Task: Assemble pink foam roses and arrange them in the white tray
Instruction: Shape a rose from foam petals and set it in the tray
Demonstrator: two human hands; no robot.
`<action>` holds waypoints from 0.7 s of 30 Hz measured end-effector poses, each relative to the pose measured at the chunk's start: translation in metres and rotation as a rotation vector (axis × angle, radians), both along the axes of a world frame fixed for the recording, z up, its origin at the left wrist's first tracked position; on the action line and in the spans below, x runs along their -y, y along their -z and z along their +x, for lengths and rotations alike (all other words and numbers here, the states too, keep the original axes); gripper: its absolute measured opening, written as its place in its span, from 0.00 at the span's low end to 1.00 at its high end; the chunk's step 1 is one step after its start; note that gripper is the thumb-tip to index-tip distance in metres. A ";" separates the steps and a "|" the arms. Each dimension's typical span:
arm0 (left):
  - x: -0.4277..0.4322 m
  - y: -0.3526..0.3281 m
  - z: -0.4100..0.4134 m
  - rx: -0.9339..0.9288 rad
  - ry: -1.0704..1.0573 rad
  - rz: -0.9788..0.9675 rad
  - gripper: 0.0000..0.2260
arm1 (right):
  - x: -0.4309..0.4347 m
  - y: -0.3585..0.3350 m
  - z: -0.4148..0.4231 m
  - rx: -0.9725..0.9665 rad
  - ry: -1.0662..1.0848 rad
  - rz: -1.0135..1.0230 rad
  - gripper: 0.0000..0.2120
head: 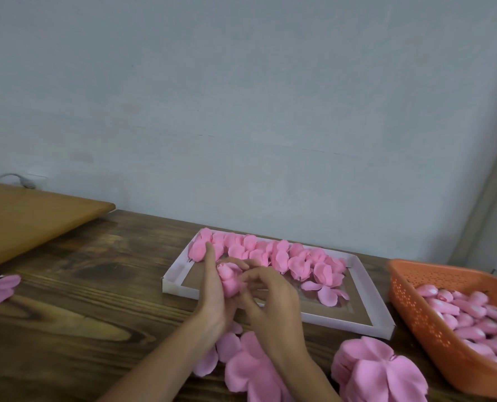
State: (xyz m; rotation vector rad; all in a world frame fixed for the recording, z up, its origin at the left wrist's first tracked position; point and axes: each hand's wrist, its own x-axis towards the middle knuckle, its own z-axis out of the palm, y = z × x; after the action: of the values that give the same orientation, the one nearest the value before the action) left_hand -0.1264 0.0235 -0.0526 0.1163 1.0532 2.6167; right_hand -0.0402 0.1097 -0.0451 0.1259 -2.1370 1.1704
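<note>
Holding the rose: both hands meet over the near left corner of the white tray (382, 320), with one rose (228, 278) between them.
Rose look: pale pink foam, a rounded bud with petals wrapped round each other at the top and a smoother, narrower lower part.
Rose direction: its long axis runs away from the person; the rounded top points to the far wall and the base sits down in the palm.
Left hand (214, 300): cups the rose from the left, fingers curled round behind it, the forefinger sticking out straight towards the far row.
Right hand (272, 303): fingers bent, their tips pinching the lower right side of the rose.
Finished roses (270, 253): packed in rows along the tray's far side.
Loose petals (330, 294): lying in the tray just in front of those rows.
Petal stack (378, 369): on the wooden table (82, 314), near the tray's front edge.
Flat petal sheets (250, 369): spread under the forearms.
Orange basket (409, 309): right of the tray, holding pink buds (473, 314).
</note>
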 end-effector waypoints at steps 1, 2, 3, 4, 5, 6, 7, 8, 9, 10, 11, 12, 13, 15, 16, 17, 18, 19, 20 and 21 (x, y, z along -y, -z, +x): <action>-0.001 0.000 0.001 -0.001 0.010 0.003 0.35 | 0.000 0.001 0.000 -0.004 0.015 -0.019 0.11; -0.001 -0.001 0.003 0.001 0.020 0.003 0.34 | 0.001 0.001 -0.001 -0.005 0.029 -0.042 0.11; -0.002 -0.001 0.004 0.002 0.025 0.002 0.33 | 0.001 0.001 -0.002 -0.004 0.036 -0.068 0.10; -0.002 -0.001 0.005 0.001 0.022 -0.006 0.32 | 0.002 0.002 -0.002 -0.002 0.039 -0.090 0.10; -0.003 -0.001 0.005 -0.002 0.012 -0.019 0.31 | 0.003 0.002 -0.002 -0.001 0.043 -0.107 0.09; -0.003 0.000 0.005 -0.003 0.001 -0.036 0.31 | 0.004 0.002 -0.001 -0.002 0.048 -0.117 0.08; -0.004 0.000 0.006 -0.001 -0.007 -0.051 0.32 | 0.005 0.003 -0.001 -0.004 0.056 -0.120 0.08; -0.004 0.001 0.006 0.007 -0.013 -0.060 0.32 | 0.005 0.003 -0.002 -0.003 0.061 -0.119 0.08; -0.003 0.001 0.006 0.018 -0.017 -0.062 0.32 | 0.005 0.004 -0.002 0.003 0.061 -0.118 0.08; -0.003 0.000 0.006 0.029 -0.018 -0.063 0.32 | 0.004 0.004 -0.002 0.011 0.056 -0.114 0.08; -0.002 0.000 0.006 0.035 -0.019 -0.065 0.32 | 0.004 0.004 -0.002 0.021 0.046 -0.103 0.07; -0.001 -0.001 0.006 0.046 -0.015 -0.063 0.33 | 0.004 0.004 -0.002 0.031 0.033 -0.085 0.07; 0.000 -0.002 0.007 0.066 -0.010 -0.056 0.33 | 0.004 0.005 -0.003 0.039 0.015 -0.060 0.08; 0.002 -0.003 0.006 0.104 -0.028 -0.067 0.34 | 0.005 0.006 -0.003 0.053 -0.006 0.011 0.09; 0.003 -0.004 0.005 0.105 -0.052 -0.082 0.35 | 0.005 0.007 -0.004 0.053 0.001 0.060 0.09; 0.003 -0.004 0.005 0.098 -0.073 -0.087 0.35 | 0.004 0.009 -0.005 0.046 0.021 0.115 0.09; 0.003 -0.004 0.004 0.090 -0.082 -0.085 0.35 | 0.004 0.009 -0.005 0.031 0.047 0.174 0.07; 0.003 -0.005 0.004 0.083 -0.083 -0.082 0.36 | 0.004 0.010 -0.005 0.013 0.072 0.226 0.06; 0.003 -0.005 0.005 0.076 -0.083 -0.089 0.36 | 0.004 0.011 -0.005 -0.007 0.089 0.263 0.05; 0.002 -0.004 0.005 0.069 -0.083 -0.101 0.37 | 0.004 0.011 -0.004 -0.023 0.100 0.282 0.05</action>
State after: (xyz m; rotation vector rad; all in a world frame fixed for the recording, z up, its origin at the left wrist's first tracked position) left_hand -0.1218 0.0210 -0.0482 -0.0413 1.1876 2.6134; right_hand -0.0443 0.1061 -0.0559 0.1548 -2.2501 0.8029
